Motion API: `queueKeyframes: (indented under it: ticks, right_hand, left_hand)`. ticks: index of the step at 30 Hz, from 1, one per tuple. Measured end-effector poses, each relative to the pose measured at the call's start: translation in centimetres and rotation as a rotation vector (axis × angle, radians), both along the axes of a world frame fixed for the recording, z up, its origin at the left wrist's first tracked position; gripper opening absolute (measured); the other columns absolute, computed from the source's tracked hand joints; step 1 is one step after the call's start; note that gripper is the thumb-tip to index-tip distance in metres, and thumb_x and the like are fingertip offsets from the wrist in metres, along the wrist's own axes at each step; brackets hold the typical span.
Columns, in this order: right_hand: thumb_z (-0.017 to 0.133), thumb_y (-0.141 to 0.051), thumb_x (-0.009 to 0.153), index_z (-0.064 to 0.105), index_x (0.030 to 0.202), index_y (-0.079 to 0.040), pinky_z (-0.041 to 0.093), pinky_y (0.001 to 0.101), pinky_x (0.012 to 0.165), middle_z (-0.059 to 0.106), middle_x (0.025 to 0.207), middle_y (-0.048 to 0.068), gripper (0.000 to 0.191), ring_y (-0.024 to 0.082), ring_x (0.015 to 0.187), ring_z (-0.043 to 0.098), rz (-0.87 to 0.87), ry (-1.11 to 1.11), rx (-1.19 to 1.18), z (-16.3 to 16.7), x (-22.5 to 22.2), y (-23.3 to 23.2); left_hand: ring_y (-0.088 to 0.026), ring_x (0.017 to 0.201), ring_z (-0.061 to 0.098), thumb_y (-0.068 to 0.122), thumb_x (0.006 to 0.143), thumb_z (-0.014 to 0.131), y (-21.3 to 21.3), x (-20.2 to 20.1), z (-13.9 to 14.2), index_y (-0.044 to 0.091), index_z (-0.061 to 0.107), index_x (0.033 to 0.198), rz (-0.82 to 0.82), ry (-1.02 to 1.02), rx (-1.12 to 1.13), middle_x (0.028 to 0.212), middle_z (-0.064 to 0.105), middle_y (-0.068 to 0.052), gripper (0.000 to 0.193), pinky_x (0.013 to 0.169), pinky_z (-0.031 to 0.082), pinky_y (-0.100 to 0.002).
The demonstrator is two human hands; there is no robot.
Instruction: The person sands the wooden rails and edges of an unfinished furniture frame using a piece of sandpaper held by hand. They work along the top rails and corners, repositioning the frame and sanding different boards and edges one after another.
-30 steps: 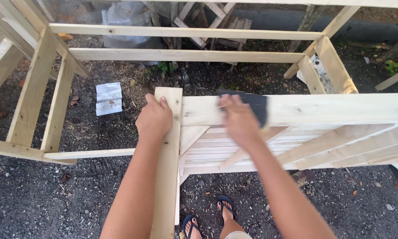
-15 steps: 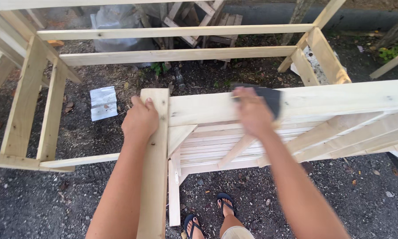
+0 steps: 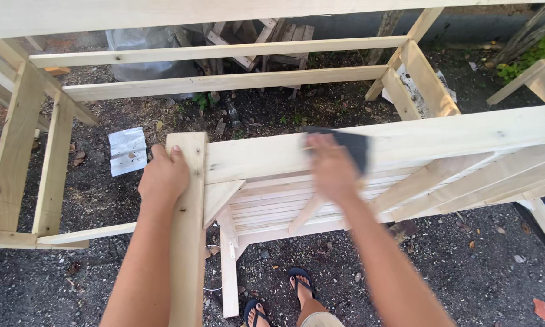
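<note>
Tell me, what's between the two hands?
In the head view, bare pale wood: the corner post by the left hand, then the top rail running to the right hand.

I see even, soft daylight with faint shadows; my right hand [image 3: 332,168] and its dark sanding sheet [image 3: 345,145] smear with motion blur.

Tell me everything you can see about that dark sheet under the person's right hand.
The dark sheet is a flat, grey-black rectangle that looks like sandpaper, though motion blur hides its grain. It lies flat on the top face of the long pale wooden rail. The right hand presses down on its near-left part with spread fingers, covering some of it; the far-right corner sticks out uncovered. Only the hand and the rail touch it.
</note>
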State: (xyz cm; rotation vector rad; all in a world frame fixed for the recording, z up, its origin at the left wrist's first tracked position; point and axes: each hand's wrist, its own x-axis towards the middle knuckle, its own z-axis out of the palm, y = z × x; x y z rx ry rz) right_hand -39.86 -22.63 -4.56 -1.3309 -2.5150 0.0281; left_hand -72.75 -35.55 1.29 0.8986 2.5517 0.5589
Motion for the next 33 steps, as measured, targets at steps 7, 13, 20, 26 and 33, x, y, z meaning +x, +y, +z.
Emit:
queueKeyframes:
  ticks: [7, 13, 20, 26, 33]
  right_hand:
    - [0.033, -0.036, 0.106, 0.031, 0.161, -0.004, 0.024, 0.055, 0.123, 0.026, 0.169, 0.016, 0.063, 0.037, 0.155, 0.023, -0.477, -0.216, -0.043, 2.3, 10.9, 5.6]
    - [0.035, -0.016, 0.103, 0.049, 0.149, -0.017, 0.022, 0.0432, 0.126, 0.039, 0.163, 0.003, 0.048, 0.023, 0.153, 0.033, 0.201, 0.108, -0.293, 2.0, -10.5, -3.4]
    - [0.037, -0.025, 0.105, 0.051, 0.149, -0.015, 0.029, 0.0396, 0.125, 0.044, 0.162, 0.002, 0.047, 0.023, 0.153, 0.035, -0.175, 0.025, -0.202, 6.4, 3.5, 3.6]
    - [0.043, -0.032, 0.099, 0.048, 0.148, -0.012, 0.029, 0.0453, 0.117, 0.043, 0.159, 0.008, 0.053, 0.029, 0.146, 0.034, 0.203, -0.055, -0.134, 4.2, -4.1, 1.2]
    - [0.045, -0.031, 0.105, 0.058, 0.143, -0.008, 0.033, 0.0461, 0.12, 0.059, 0.148, 0.014, 0.047, 0.032, 0.142, 0.048, 0.107, -0.106, -0.321, 5.2, -7.4, 1.3]
  left_hand:
    - [-0.055, 0.141, 0.03, 0.042, 0.097, 0.049, 2.0, 4.2, -0.4, 0.013, 0.039, 0.152, -0.142, 0.388, 0.056, 0.159, 0.029, -0.019, 0.063, 0.11, 0.026, -0.068]
    - [-0.054, 0.147, 0.021, 0.041, 0.096, 0.052, 3.7, 4.4, -2.9, 0.029, 0.046, 0.151, -0.15, 0.441, 0.13, 0.163, 0.028, -0.015, 0.056, 0.11, 0.017, -0.074]
    - [-0.05, 0.137, 0.037, 0.042, 0.094, 0.055, 2.7, 3.9, -2.3, 0.038, 0.056, 0.137, -0.144, 0.321, 0.056, 0.16, 0.036, -0.011, 0.043, 0.1, 0.036, -0.065]
    - [-0.051, 0.13, 0.041, 0.037, 0.093, 0.059, 2.5, 5.5, -0.5, 0.033, 0.06, 0.135, -0.104, 0.35, 0.157, 0.152, 0.041, -0.012, 0.042, 0.095, 0.039, -0.066]
    - [-0.051, 0.127, 0.044, 0.038, 0.097, 0.057, 2.7, 5.5, -0.8, 0.03, 0.06, 0.134, -0.121, 0.379, 0.13, 0.15, 0.043, -0.014, 0.038, 0.093, 0.041, -0.066]
